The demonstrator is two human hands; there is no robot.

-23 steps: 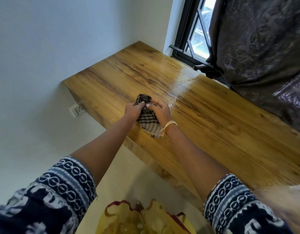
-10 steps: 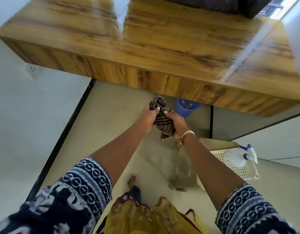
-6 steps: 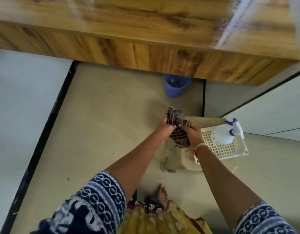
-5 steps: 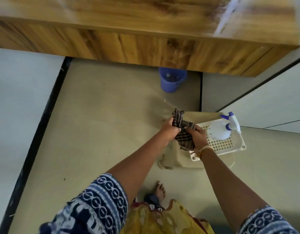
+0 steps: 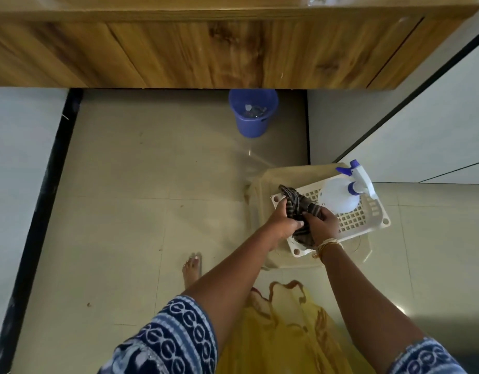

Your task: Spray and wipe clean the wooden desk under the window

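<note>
1. Head view shows the change plainly: a couple of seconds ago both hands worked the checked cloth (image 5: 300, 211) on the desk top by the window; now the gaze is turned down to the floor and the cloth is carried low, over the white basket (image 5: 365, 220).
2. My reading is that the wiping pass is over, or paused, and the cloth is being wrung, refolded or put away with the other supplies; whether the desk is fully clean cannot be told, since only a sliver of its top shows.
3. Left hand (image 5: 283, 221): its fingers are curled round the left side of the bunched cloth, gripping it, with the cloth's upper end sticking out above the knuckles.
4. Between the two hands the cloth is twisted into a tight wad, its lower end hanging below and slightly right of the left fingers.
5. Right hand (image 5: 323, 224): its fingers are also closed on the cloth, from the right side, the thumb pressed toward the left hand; bangles sit at the wrist.
6. Just right of and above the right fingers, the spray bottle (image 5: 341, 197) lies on its side in the basket, close to the cloth; whether it touches it cannot be told.
7. Wooden desk (image 5: 206, 47) is well above and beyond both sets of fingers, out of contact, its front face filling the top of the view.
</note>
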